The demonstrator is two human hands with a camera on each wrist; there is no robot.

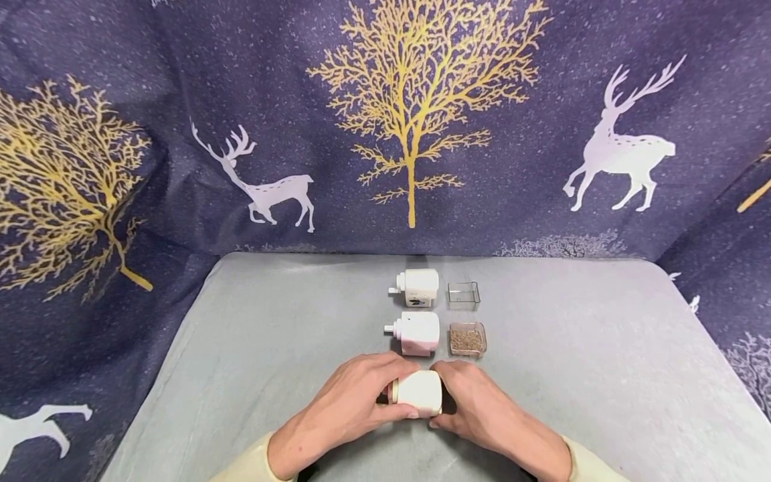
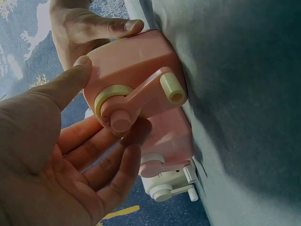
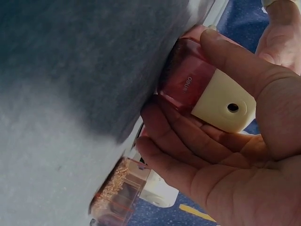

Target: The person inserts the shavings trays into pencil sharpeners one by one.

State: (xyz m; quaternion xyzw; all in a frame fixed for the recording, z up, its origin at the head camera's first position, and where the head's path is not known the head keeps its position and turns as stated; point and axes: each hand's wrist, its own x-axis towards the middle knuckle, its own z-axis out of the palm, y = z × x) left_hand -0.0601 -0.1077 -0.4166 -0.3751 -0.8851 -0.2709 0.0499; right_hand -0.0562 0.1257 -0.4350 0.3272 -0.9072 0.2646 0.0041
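Note:
Between both hands at the table's front sits a crank pencil sharpener [image 1: 419, 393], cream on top and pink-orange on its body. My left hand [image 1: 361, 395] grips its crank side, thumb on the near edge and fingers at the far side. In the left wrist view the crank handle [image 2: 173, 88] with its cream knob points toward the table. From the other side my right hand [image 1: 476, 400] holds the sharpener, fingers curled round its pencil-hole end. The right wrist view shows its reddish see-through shavings drawer [image 3: 187, 77] in place below the cream face [image 3: 222, 102].
Behind the hands stand a pink-and-white sharpener [image 1: 419, 333] and a white sharpener [image 1: 421, 286], cranks to the left. At their right lie a clear drawer full of shavings [image 1: 467, 339] and another clear drawer [image 1: 463, 296]. A patterned cloth [image 1: 361, 234] hangs behind the grey table [image 1: 271, 321].

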